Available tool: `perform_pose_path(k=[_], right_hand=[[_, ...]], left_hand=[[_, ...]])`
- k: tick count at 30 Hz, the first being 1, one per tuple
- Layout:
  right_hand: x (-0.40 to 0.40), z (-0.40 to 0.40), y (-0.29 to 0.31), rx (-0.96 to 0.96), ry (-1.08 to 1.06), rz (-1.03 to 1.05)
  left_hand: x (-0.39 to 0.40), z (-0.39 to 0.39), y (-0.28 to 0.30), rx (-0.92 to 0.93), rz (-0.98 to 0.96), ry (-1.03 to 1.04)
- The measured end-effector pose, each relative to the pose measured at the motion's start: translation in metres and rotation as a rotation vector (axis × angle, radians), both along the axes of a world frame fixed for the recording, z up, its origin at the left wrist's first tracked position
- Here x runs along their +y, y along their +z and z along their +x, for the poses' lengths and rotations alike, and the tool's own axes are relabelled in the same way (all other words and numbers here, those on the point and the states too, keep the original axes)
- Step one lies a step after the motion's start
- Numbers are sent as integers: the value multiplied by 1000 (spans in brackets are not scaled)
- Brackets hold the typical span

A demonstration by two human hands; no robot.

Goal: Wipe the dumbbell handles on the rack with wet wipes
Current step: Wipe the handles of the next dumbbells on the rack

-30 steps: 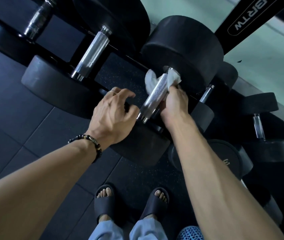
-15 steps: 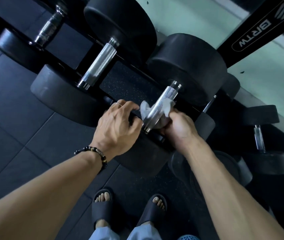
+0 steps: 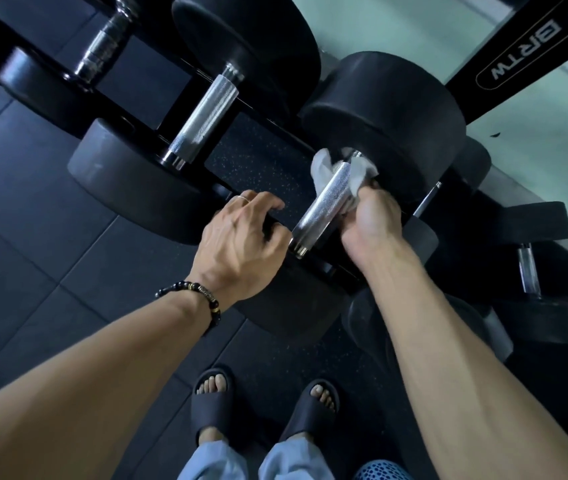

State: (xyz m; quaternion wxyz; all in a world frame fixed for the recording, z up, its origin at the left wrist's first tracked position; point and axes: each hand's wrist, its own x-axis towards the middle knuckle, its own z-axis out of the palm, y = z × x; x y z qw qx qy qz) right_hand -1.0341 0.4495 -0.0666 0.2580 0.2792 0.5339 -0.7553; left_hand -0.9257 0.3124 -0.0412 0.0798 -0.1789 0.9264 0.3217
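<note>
Dark rubber tile flooring (image 3: pixel 29 209) fills the left side — seams clearly showing, a speckled patch in the middle. Upper right, a pale green wall (image 3: pixel 397 26) — and a black slanted post (image 3: pixel 518 53) lettered BRTW crossing it.

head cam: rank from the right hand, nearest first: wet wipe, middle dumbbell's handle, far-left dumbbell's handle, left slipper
From the right hand:
1. Wet wipe, held in it, around the handle being wiped.
2. Middle dumbbell's handle, up-left on the rack.
3. Left slipper and far-left dumbbell's handle: too close to call.
</note>
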Motion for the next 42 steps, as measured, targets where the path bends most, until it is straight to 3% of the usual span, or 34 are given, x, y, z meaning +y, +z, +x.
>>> perform_pose_path(k=[4, 5, 7, 10, 14, 18, 20, 22, 25, 30, 32, 36, 42], right_hand=[[22, 52, -11, 124, 569, 315], [25, 50, -11, 135, 609, 385], [24, 30, -18, 162, 486, 399], [14, 13, -22, 134, 313, 238], [24, 47, -18, 37, 615, 261], [22, 13, -14, 88, 412, 196], [21, 13, -15, 177, 410, 347], [24, 34, -16, 273, 633, 577], [27, 47, -8, 276, 885, 664], [21, 3, -9, 222, 459, 460], [16, 12, -7, 213, 498, 533], [26, 52, 2, 235, 791, 671], [37, 52, 47, 470, 684, 721]], left_hand=[[1, 0, 3, 27, 24, 23], [1, 1, 3, 31, 25, 25], [1, 1, 2, 27, 23, 19], [0, 1, 1, 23, 21, 17], [1, 1, 2, 34, 22, 36], [0, 1, 2, 30, 25, 33], [1, 1, 2, 22, 28, 31], [1, 0, 4, 18, 29, 32], [2, 1, 4, 10, 27, 41], [1, 1, 3, 15, 37, 46], [2, 0, 4, 20, 41, 43], [1, 0, 5, 17, 58, 39], [-3, -1, 4, -7, 108, -33]])
